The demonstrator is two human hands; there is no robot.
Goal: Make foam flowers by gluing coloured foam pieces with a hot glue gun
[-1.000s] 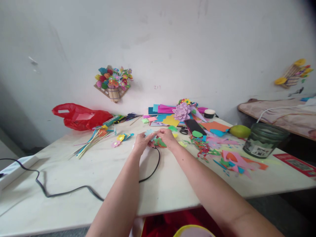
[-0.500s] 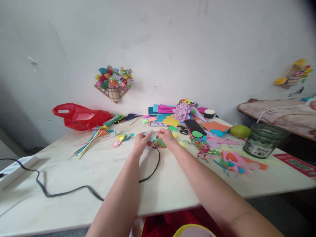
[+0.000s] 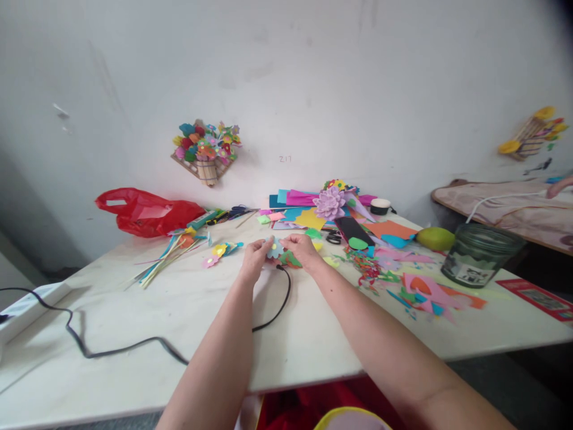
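Observation:
Between both hands, a light blue paper flower (image 3: 274,248) with a small pale yellow centre is held just above the table. My left hand (image 3: 256,257) pinches its left edge. From the other side, the closed fingertips of my right hand (image 3: 302,249) touch its right edge. Under and beside the right fingers lie green and orange-red pieces (image 3: 290,259). A black cable (image 3: 286,298) curves from below the flower toward my left forearm; what it joins is hidden. Left of my hands rest a yellow flower (image 3: 219,249) and a pink flower (image 3: 209,261).
A red plastic bag (image 3: 147,212) and a bundle of thin sticks (image 3: 165,263) lie left. Rightward are scissors (image 3: 333,237), a phone (image 3: 353,232), coloured scraps (image 3: 425,289), a green-yellow fruit (image 3: 435,239) and a glass jar (image 3: 478,257). Another person's hand (image 3: 559,187) shows far right.
The blue flower has turned so its face and yellow centre show more clearly. My hands stay almost in place. The other person's hand at far right has shifted left.

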